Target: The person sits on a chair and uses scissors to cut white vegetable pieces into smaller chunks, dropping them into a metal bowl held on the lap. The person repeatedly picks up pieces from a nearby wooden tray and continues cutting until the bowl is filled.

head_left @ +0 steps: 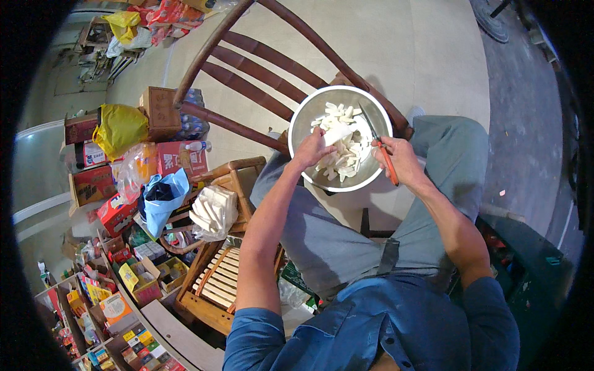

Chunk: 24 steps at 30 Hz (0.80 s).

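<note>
A steel bowl [302,123] sits between my knees, by the seat of a wooden chair, and many white slices [339,167] lie in it. Over the bowl, my left hand [311,149] grips a pale white chunk of food [337,133], whose exact kind I cannot tell. My right hand [402,159] is closed round the orange handle of a knife [390,166]. The knife's dark blade points up and away across the bowl's right side, a little apart from the chunk.
The curved wooden chair back [266,68] rises beyond the bowl. On my left are a clear bag of white slabs [213,211], a blue bag [164,196], a slatted wooden chair [216,283], stacked cartons [180,157] and shelves of small boxes [142,349].
</note>
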Each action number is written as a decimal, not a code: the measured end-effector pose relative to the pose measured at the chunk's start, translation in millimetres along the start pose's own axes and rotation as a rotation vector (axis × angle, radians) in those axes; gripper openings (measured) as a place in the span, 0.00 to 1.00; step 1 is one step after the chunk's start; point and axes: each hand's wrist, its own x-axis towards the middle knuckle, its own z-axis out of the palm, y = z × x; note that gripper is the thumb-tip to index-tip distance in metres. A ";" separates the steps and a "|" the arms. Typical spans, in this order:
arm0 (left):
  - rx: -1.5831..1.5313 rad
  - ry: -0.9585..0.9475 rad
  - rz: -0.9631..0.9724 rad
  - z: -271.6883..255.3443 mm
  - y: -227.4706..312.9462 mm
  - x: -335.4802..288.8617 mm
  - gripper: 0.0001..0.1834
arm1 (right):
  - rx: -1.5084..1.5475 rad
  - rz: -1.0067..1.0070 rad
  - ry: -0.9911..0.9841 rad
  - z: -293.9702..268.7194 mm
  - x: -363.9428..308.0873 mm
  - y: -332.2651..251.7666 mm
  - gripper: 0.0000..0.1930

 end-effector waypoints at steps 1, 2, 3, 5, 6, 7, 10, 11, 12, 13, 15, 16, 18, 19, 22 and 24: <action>-0.031 0.024 0.008 -2.2 4.7 -1.7 0.36 | -0.009 -0.003 0.000 0.4 1.3 2.5 0.18; -0.062 0.046 0.017 -3.6 9.7 -4.2 0.35 | -0.018 -0.005 0.002 0.0 2.0 4.2 0.18; -0.093 0.072 0.020 -3.0 9.1 -7.4 0.35 | -0.030 -0.005 -0.005 1.9 1.3 2.0 0.18; -0.172 0.088 -0.001 -2.3 7.6 -6.2 0.34 | -0.053 -0.004 -0.015 5.3 -0.6 -2.8 0.19; -0.212 0.096 -0.009 0.3 4.3 -3.8 0.33 | -0.058 -0.016 -0.017 5.7 -1.3 -3.0 0.19; -0.274 0.124 0.030 3.1 0.9 -2.7 0.32 | -0.063 -0.027 -0.019 6.4 -1.4 -1.8 0.19; -0.541 0.183 0.067 7.7 10.0 -1.8 0.28 | -0.084 -0.031 -0.023 5.5 -1.0 2.1 0.19; -0.684 0.190 0.020 10.7 17.2 -4.2 0.26 | -0.092 -0.027 -0.024 4.6 -1.0 3.5 0.19; -0.825 0.198 -0.028 9.8 24.5 -7.7 0.25 | -0.104 -0.027 -0.013 4.8 -2.5 1.3 0.18; -0.882 0.198 -0.046 6.6 30.5 -10.7 0.25 | -0.117 -0.027 -0.003 5.5 -4.5 -1.6 0.16; -0.995 0.201 -0.083 1.9 37.3 -16.5 0.24 | -0.132 -0.039 0.006 6.7 -7.0 -3.9 0.14; -0.996 0.214 -0.079 1.2 38.6 -18.8 0.26 | -0.135 -0.050 0.003 7.8 -7.8 -3.8 0.14; -0.999 0.241 -0.069 0.2 43.4 -22.5 0.29 | -0.155 -0.073 0.001 9.2 -9.3 -4.5 0.14; -0.985 0.252 -0.056 -0.6 45.8 -25.9 0.31 | -0.173 -0.083 0.000 9.6 -9.9 -5.0 0.14; -0.916 0.286 -0.001 -6.0 60.4 -45.6 0.35 | -0.185 -0.115 -0.017 10.9 -10.9 -2.0 0.14; -0.990 0.214 -0.043 -5.4 54.9 -54.2 0.32 | -0.209 -0.146 -0.036 11.8 -8.9 5.5 0.15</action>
